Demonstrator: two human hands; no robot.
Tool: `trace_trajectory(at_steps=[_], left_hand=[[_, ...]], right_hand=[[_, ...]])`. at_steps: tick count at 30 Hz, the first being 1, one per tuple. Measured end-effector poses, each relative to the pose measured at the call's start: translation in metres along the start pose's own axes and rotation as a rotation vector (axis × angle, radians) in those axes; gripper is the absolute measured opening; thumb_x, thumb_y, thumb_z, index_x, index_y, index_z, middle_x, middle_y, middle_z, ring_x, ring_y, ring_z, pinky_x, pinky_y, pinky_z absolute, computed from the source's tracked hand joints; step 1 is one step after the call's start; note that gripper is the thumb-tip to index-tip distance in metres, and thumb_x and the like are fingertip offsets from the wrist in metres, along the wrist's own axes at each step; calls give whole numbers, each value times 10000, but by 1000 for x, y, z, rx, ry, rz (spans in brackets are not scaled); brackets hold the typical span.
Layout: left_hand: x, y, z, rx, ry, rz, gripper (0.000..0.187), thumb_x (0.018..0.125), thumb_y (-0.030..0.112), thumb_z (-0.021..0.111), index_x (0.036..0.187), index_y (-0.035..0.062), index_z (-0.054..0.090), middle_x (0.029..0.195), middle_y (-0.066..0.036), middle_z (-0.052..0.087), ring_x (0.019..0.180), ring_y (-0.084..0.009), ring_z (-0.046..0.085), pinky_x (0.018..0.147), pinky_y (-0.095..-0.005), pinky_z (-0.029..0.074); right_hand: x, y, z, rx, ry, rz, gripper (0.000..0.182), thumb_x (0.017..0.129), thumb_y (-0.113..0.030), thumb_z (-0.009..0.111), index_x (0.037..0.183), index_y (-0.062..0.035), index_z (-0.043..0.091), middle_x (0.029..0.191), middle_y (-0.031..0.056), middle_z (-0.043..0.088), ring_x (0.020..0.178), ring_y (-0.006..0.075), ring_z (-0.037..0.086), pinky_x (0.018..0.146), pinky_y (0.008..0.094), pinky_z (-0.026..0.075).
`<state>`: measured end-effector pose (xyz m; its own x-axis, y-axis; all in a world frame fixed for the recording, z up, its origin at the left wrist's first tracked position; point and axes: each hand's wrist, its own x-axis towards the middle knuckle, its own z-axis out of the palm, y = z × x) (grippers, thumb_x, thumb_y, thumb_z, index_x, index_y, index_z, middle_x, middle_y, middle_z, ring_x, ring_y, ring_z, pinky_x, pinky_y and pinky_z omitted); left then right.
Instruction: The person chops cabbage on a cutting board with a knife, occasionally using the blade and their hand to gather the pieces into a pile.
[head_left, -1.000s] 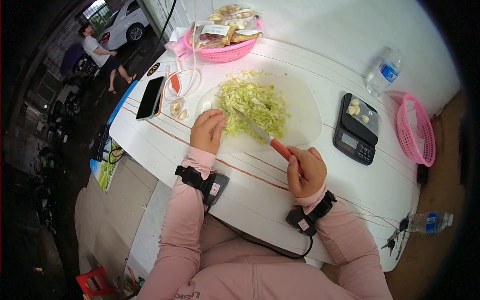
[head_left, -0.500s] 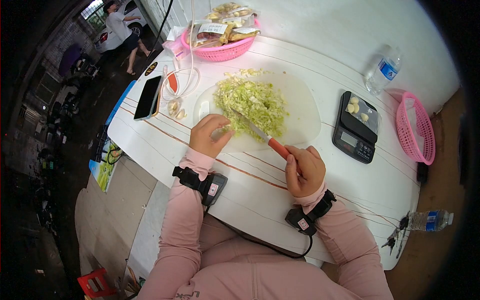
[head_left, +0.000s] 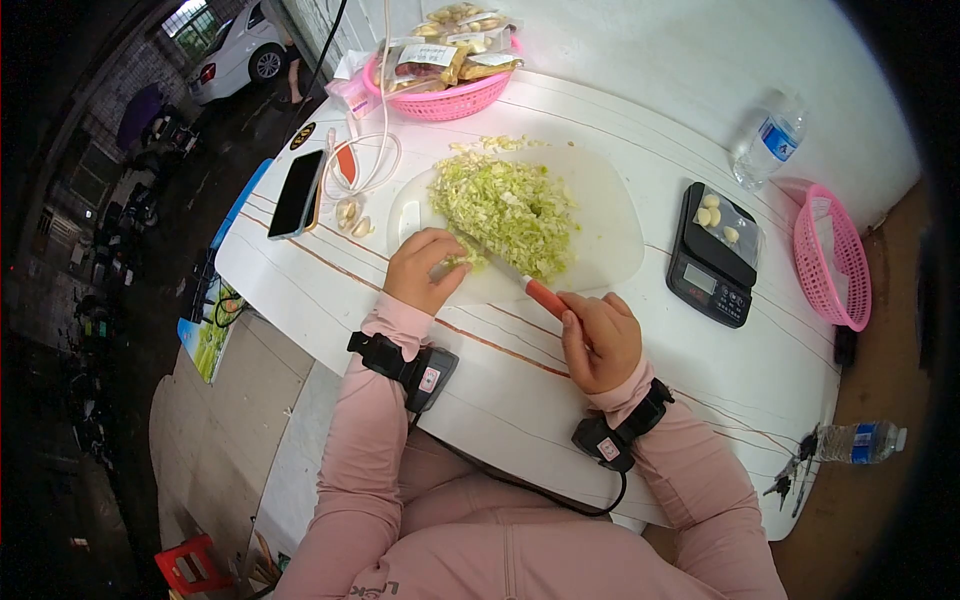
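Head view, right hand (head_left: 602, 345) gripping slim metal knife (head_left: 545, 297), left hand (head_left: 420, 272) curved open, shredded greens (head_left: 510, 205), smooth rounded board (head_left: 612, 225).

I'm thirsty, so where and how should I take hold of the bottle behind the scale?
I'd wrap fingers and thumb around the bottle at its blue-labelled middle, coming from its left: the wall is behind it and the pink basket stands to its right. Its clear, rounded body suits a light wrap.
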<state>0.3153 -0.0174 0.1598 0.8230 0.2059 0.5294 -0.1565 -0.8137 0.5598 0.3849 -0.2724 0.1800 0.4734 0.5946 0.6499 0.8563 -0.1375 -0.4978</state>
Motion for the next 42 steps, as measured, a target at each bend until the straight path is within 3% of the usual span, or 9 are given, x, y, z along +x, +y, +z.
trace_trajectory(at_steps=[7, 13, 25, 42], left_hand=[[-1, -1, 1, 24, -1, 9, 179, 741, 6, 759, 905, 17, 689, 954, -104, 675, 881, -252, 661, 772, -310, 521], [0, 2, -1, 24, -9, -14, 175, 739, 11, 759, 901, 17, 694, 948, -105, 681, 878, -253, 662, 772, -315, 521], [0, 1, -1, 12, -5, -55, 150, 729, 10, 764, 869, 19, 711, 914, -102, 703, 852, -245, 668, 770, -319, 524], [1, 2, -3, -16, -24, -102, 144, 725, 2, 763, 864, 23, 736, 906, -107, 714, 834, -223, 681, 757, -305, 534]], right_hand=[[-2, 2, 4, -22, -90, 32, 246, 859, -42, 625, 1104, -13, 625, 757, 100, 628, 604, 270, 554, 586, 366, 416], [-3, 2, 5, -37, -76, 8, 299, 870, -116, 672, 1145, -15, 613, 737, 95, 629, 561, 266, 543, 562, 354, 410], [-6, -6, 14, -254, -188, -67, 314, 890, -171, 657, 1167, -34, 605, 622, 53, 567, 486, 240, 496, 529, 342, 395], [-8, -11, 31, -367, -251, -50, 315, 897, -182, 630, 1173, -32, 600, 613, 43, 571, 487, 232, 505, 550, 345, 412]])
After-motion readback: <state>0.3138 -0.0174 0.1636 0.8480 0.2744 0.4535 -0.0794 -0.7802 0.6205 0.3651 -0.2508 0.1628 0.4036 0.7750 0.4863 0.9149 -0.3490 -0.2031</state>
